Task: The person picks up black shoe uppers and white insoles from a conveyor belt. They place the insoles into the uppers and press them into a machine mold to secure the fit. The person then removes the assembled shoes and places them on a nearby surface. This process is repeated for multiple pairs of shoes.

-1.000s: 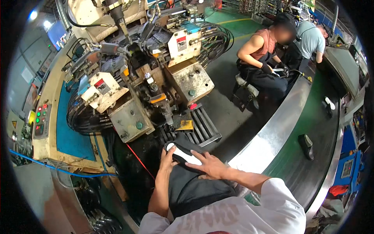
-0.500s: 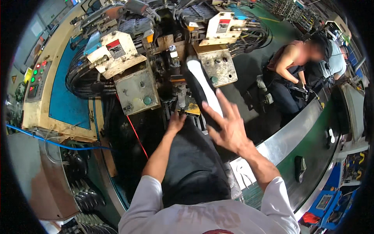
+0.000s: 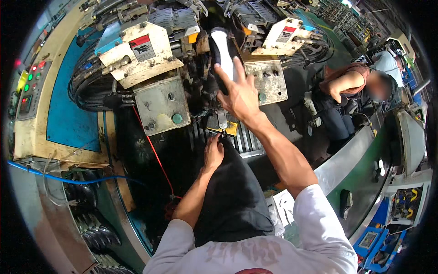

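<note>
My right hand (image 3: 239, 98) is over the near end of a dark shoe (image 3: 211, 55) with a white sole-shaped piece (image 3: 222, 48) along its upturned face. Its fingers are spread along the shoe's edges and the white piece; its underside grip is hidden. The shoe points away from me, between the two halves of a machine. Lower down, my left hand (image 3: 213, 155) has its fingers closed at a small dark knob (image 3: 223, 134), just below a yellow block (image 3: 231, 128) on the machine's front.
Metal boxes with green buttons (image 3: 162, 105) flank the machine's middle. A control panel (image 3: 29, 89) stands at left, with a rack of dark shoes (image 3: 93, 228) below. A green conveyor (image 3: 328, 208) carries shoes at right; another person (image 3: 344, 91) bends beyond it. A red cord (image 3: 153, 153) hangs at left.
My right hand and the shoe have moved forward and left, in between the machine's halves. The left hand stays at the knob. My view has shifted a little.
</note>
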Demonstrator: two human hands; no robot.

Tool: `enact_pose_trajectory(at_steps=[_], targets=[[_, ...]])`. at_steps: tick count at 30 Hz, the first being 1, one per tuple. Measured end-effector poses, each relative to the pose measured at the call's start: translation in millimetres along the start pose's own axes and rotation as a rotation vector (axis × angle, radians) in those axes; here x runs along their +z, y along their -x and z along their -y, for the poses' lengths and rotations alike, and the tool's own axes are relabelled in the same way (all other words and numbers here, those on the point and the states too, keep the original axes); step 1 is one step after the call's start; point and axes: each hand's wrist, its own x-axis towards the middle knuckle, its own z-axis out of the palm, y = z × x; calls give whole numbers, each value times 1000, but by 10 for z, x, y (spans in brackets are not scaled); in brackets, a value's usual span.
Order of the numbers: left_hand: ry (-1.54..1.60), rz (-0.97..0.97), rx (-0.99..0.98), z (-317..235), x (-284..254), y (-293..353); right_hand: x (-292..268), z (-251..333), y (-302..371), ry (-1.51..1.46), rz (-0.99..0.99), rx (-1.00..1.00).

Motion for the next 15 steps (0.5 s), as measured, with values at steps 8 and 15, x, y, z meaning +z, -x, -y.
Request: enact_pose_trajectory(at_steps=[8, 15], targets=[[-19, -111, 167, -150, -121, 105, 154, -75, 10, 141, -216, -157], [-106, -60, 111, -270, -433, 569, 159, 28, 28, 50, -137, -64]])
